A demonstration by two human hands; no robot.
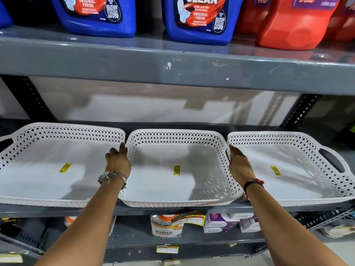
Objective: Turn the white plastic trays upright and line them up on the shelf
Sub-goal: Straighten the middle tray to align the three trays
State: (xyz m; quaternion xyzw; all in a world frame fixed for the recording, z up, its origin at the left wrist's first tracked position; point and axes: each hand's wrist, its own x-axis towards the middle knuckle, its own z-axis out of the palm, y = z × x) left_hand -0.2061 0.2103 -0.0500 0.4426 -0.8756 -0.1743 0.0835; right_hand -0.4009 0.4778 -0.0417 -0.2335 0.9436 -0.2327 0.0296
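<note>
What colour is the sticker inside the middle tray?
Yellow with dark print, the sticker shows best in the head view.

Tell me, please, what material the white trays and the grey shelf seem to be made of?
Middle tray: apparently moulded white plastic, matte, with perforated lattice walls. Shelf: probably grey-painted metal; the upper shelf edge shows chipped paint, and the uprights are perforated.

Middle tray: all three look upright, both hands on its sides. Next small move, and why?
Probably nudge the middle tray straight back. Its front rim sticks out past the shelf edge and ahead of the left tray and right tray. The left hand and right hand already grip its side walls.
</note>
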